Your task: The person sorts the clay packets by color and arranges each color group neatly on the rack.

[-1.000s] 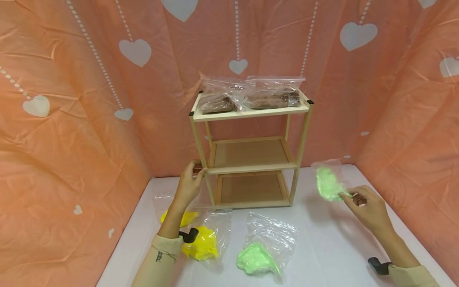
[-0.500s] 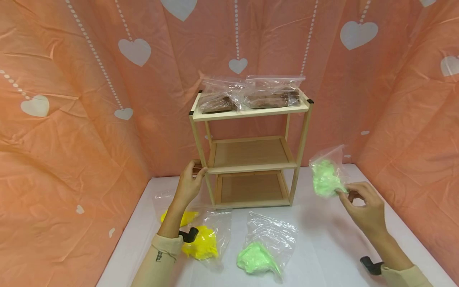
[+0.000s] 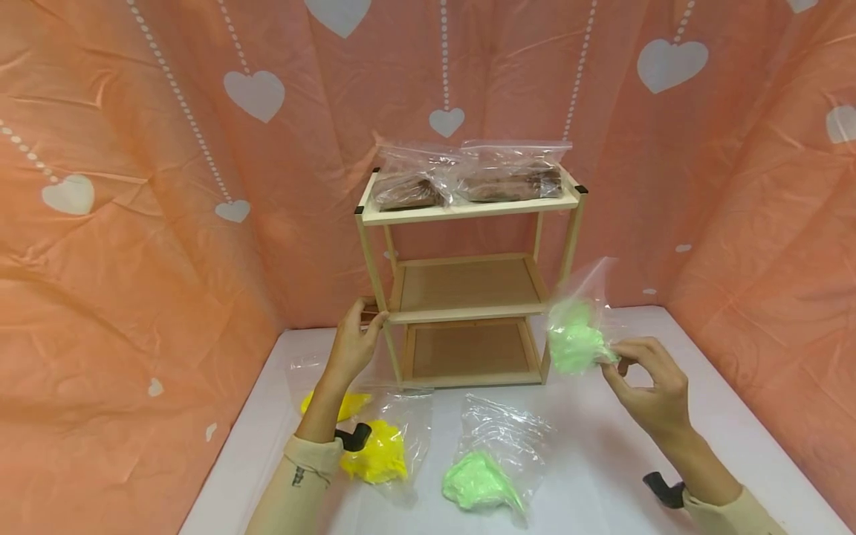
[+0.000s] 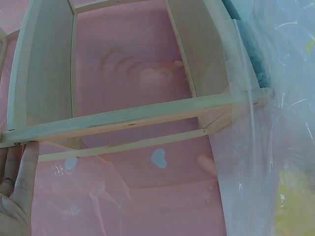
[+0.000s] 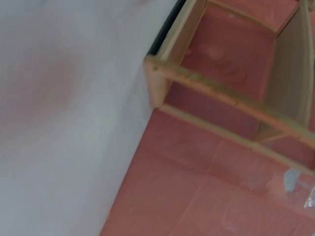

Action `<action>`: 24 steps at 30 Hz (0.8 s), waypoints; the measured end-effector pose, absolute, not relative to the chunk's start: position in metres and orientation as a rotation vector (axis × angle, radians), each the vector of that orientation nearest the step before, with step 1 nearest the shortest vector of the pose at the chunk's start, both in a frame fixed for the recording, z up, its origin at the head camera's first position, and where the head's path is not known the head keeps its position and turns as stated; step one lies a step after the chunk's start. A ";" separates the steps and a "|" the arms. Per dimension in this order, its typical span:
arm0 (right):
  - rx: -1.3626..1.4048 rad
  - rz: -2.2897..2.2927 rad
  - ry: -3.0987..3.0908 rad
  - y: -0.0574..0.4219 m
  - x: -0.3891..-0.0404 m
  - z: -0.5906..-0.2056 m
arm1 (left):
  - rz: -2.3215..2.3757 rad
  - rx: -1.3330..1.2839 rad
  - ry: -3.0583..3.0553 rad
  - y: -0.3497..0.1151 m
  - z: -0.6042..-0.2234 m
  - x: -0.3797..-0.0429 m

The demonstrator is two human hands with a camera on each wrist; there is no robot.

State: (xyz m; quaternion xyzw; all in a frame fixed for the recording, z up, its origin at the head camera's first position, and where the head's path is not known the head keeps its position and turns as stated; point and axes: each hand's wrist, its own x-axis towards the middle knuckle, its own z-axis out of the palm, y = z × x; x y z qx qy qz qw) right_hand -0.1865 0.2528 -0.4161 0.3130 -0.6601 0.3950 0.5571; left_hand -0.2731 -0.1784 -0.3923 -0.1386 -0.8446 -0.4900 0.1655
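In the head view my left hand grips the left front post of a three-tier wooden shelf rack at middle-tier height; its fingers meet the post in the left wrist view. My right hand pinches the corner of a clear zip bag holding a soft light green lump. That bag is raised off the table and overlaps the rack's right front post in the head view. Neither the right hand nor its bag shows in the right wrist view, where the rack appears at an angle.
Two clear bags of brown contents lie on the top tier. In front of the rack, a bag with a green lump and bags with yellow lumps lie on the white table. Pink heart-patterned cloth surrounds the table.
My right hand has carried the green bag leftward, up to the rack's right side. My left hand has kept its hold on the post, and the rack has not moved.
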 end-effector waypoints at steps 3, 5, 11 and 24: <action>0.782 0.946 -1.534 0.243 -0.191 -0.416 | -1.395 -0.393 -2.403 -0.179 -0.392 -0.273; 0.809 0.952 -1.528 0.235 -0.195 -0.416 | -1.398 -0.392 -2.395 -0.178 -0.393 -0.274; 0.872 0.954 -1.536 0.211 -0.205 -0.417 | -1.391 -0.396 -2.394 -0.178 -0.391 -0.272; 0.891 1.153 -1.639 0.157 -0.226 -0.421 | -1.387 -0.390 -2.400 -0.178 -0.392 -0.272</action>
